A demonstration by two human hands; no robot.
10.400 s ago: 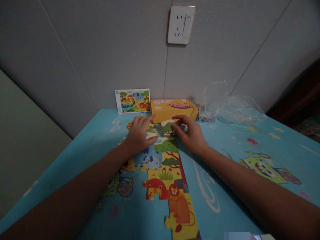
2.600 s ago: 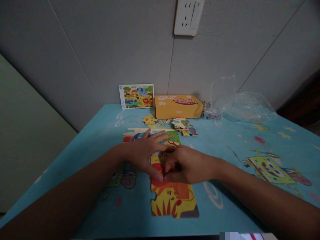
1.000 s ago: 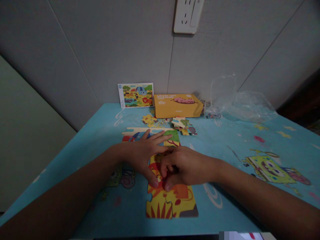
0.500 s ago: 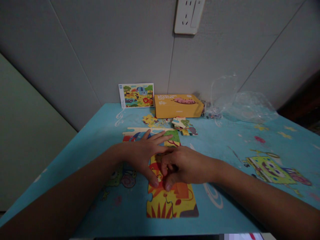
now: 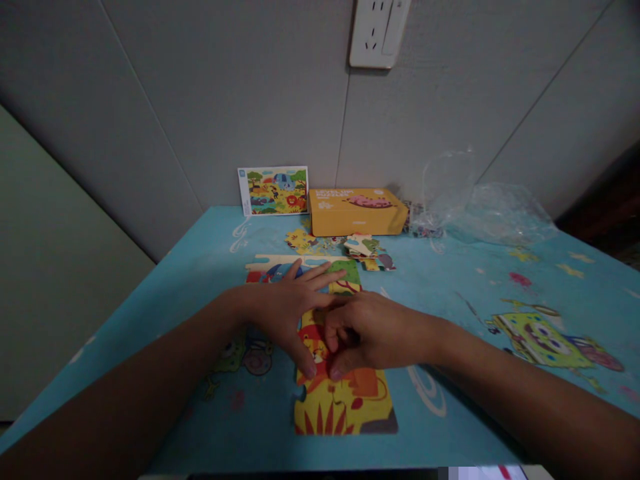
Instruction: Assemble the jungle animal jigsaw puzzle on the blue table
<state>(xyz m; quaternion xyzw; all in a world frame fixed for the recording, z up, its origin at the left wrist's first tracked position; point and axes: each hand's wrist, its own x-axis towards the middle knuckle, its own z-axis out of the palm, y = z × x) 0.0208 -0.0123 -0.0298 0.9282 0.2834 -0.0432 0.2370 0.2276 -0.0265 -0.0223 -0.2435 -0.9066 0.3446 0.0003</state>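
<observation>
Left hand (image 5: pixel 287 308) lies flat, fingers spread, on the jigsaw puzzle (image 5: pixel 345 403); right hand (image 5: pixel 373 330), touching it, curls over a piece, grip unclear; blue cartoon-printed tabletop (image 5: pixel 450 293) beneath; beyond them orange box (image 5: pixel 356 211), grey wall (image 5: pixel 200 100).

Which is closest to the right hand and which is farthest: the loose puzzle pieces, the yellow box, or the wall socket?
From the right hand:
1. Loose puzzle pieces, just beyond it on the mat.
2. Yellow box, behind those, against the wall.
3. Wall socket, high on the wall.
</observation>
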